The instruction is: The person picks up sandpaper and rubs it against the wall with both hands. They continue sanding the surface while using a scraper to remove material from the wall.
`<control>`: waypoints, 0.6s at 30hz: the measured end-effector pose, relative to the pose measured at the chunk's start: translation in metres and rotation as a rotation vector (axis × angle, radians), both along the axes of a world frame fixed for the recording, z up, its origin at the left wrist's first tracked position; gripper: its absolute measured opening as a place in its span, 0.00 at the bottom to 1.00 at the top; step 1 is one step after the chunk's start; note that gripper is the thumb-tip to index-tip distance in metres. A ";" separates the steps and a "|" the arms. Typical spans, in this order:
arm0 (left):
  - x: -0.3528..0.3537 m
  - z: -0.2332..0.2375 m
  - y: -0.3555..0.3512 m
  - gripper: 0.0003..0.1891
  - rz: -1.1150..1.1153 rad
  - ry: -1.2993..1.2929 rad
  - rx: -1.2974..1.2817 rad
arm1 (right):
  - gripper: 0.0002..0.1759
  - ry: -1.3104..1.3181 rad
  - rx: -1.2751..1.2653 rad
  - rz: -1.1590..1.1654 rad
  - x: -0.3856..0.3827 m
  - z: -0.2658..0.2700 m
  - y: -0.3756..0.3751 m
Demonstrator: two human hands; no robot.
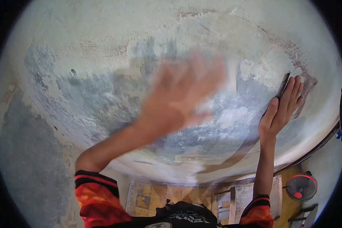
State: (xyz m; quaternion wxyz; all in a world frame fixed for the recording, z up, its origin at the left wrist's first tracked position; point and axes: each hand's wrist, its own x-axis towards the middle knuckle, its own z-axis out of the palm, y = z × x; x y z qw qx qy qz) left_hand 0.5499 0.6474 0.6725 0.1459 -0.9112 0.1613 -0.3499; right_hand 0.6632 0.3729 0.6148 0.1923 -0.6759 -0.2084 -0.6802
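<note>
"Where's the dark strip [283, 85]?"

"Up against the wall [241, 108], just left of the right hand's fingers, with that hand's thumb at its lower end."

"Which way does it run?"

"Lengthwise, up and slightly rightward, nearly in line with those fingers."

"And how is the right hand [282, 112] set?"

"Fingers straight and close together, laid flat beside the strip. I can't tell whether it grips it, since the palm side is hidden."

"The left hand [178, 91]?"

"Well to the left of the strip, in front of the wall, fingers extended but blurred. I can't tell whether it holds anything or touches the wall."

"So the right is nearer?"

"Clearly; it's at the strip. The fan [301, 187] is well below the strip."
</note>
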 end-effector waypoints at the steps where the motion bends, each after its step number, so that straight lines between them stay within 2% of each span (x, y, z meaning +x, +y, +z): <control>1: 0.007 -0.046 -0.002 0.44 -0.128 -0.090 0.162 | 0.32 -0.002 -0.003 0.000 0.001 0.001 0.000; 2: 0.010 -0.072 -0.004 0.44 -0.255 -0.175 0.325 | 0.32 0.002 -0.005 0.000 0.000 0.000 -0.001; 3: 0.017 -0.063 0.002 0.45 -0.319 -0.098 0.243 | 0.32 0.002 -0.003 0.001 0.000 -0.001 0.000; 10: 0.022 -0.023 -0.026 0.45 -0.295 0.092 0.037 | 0.36 0.035 0.004 -0.011 -0.002 0.000 -0.001; 11: 0.020 -0.062 -0.021 0.43 -0.449 -0.064 0.194 | 0.37 0.044 -0.002 -0.008 -0.003 -0.001 -0.001; 14: 0.010 -0.015 -0.003 0.46 -0.255 -0.105 0.080 | 0.38 0.040 -0.015 -0.016 0.000 -0.003 -0.002; 16: 0.002 0.006 0.000 0.45 -0.115 -0.189 -0.088 | 0.37 0.031 -0.040 -0.020 0.000 -0.002 0.000; 17: 0.008 -0.005 0.001 0.44 -0.171 -0.160 -0.152 | 0.37 0.029 -0.058 -0.020 -0.001 -0.001 0.002; 18: 0.011 -0.018 -0.009 0.44 -0.228 -0.075 -0.066 | 0.37 0.022 -0.077 -0.024 -0.004 -0.001 0.002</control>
